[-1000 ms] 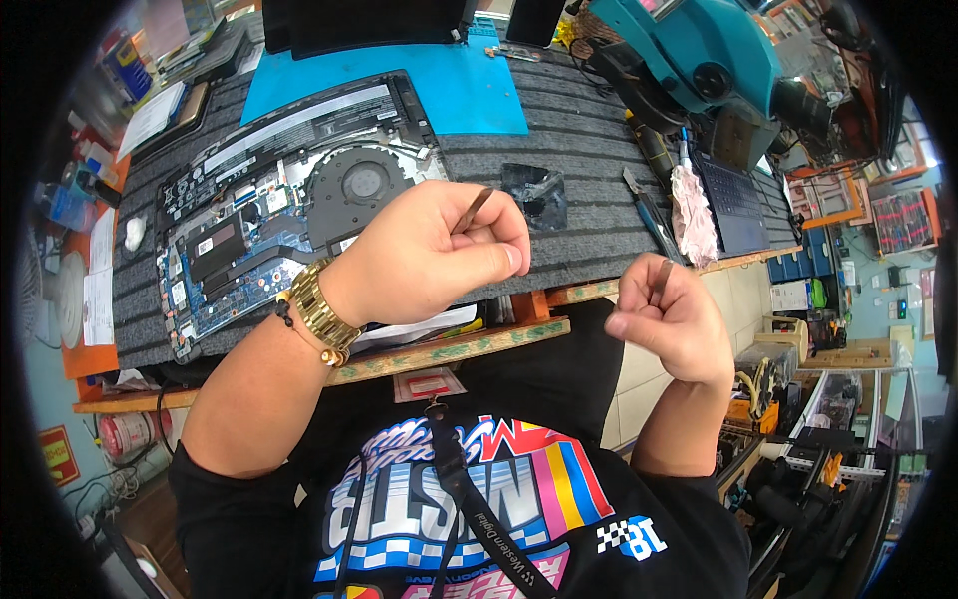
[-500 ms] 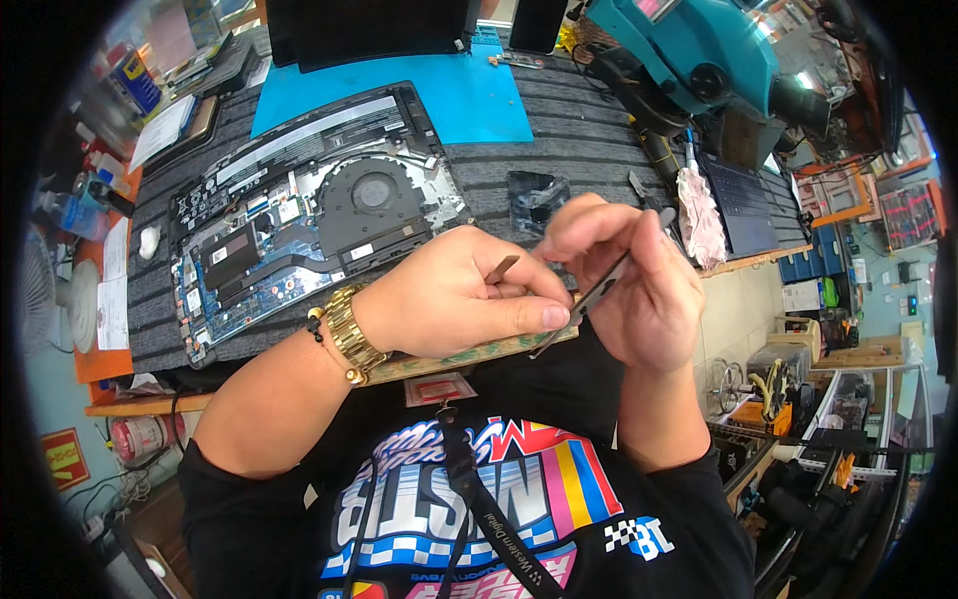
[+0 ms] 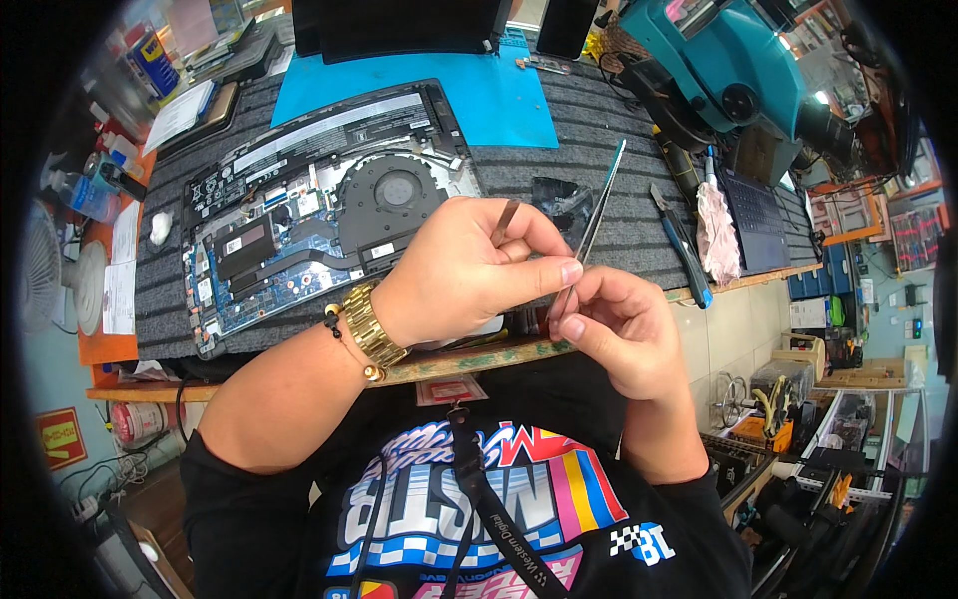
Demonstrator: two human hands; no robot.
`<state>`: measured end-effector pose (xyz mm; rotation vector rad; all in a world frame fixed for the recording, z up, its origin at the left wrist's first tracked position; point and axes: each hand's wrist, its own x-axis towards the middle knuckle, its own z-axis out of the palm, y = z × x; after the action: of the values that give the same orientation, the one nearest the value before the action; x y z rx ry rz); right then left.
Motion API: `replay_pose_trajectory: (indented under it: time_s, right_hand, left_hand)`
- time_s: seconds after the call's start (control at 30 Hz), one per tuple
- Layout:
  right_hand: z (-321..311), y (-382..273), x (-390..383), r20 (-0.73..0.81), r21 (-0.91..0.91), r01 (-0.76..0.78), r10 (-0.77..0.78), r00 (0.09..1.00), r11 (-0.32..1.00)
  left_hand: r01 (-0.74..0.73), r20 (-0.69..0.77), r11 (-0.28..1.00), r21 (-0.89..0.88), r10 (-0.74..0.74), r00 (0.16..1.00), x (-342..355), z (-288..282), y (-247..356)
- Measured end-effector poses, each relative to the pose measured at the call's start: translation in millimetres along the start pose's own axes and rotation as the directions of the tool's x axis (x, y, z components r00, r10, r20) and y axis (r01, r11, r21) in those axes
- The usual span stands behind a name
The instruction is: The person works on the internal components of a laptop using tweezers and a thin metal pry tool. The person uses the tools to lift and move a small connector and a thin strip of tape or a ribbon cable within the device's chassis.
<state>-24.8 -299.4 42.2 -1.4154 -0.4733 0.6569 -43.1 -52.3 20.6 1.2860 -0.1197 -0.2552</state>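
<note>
I have both hands up over the front edge of the bench (image 3: 479, 365), just to the right of the open laptop (image 3: 242, 254). My left hand (image 3: 477, 268) is curled tight around a brown strip (image 3: 506, 222), one end of it poking up between the fingers, and its thumb tip rests against the tweezers (image 3: 604, 202). My right hand (image 3: 631, 337) pinches the tweezers near their lower end, thumb against bent fingers; they slant upward, away from my body, points at the top. How firmly the left thumb presses on them I cannot tell

The laptop lies on the grey striped cloth (image 3: 609, 225), its fan (image 3: 394, 190) and blue board showing, with the blue mat (image 3: 499, 120) beyond it. Right of my hands I see pliers (image 3: 682, 250), then a pinkish wrap (image 3: 717, 240) beside a dark keyboard (image 3: 760, 215)
</note>
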Motion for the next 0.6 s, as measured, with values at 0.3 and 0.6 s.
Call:
replay_pose_trajectory:
  time_s: [0.3,0.6]
  right_hand:
    - [4.2,4.1,9.1,-0.068,-0.561,0.156,-0.233,0.970,0.813]
    - [23.4,17.9,12.6,-0.012,-0.736,0.355,-0.535,0.845,0.577]
  left_hand:
    - [-0.158,0.052,0.938,0.309,0.150,0.987,-5.3,0.3,-1.4]
    - [-0.565,0.102,0.591,0.575,0.633,0.767,-2.2,8.4,-17.9]
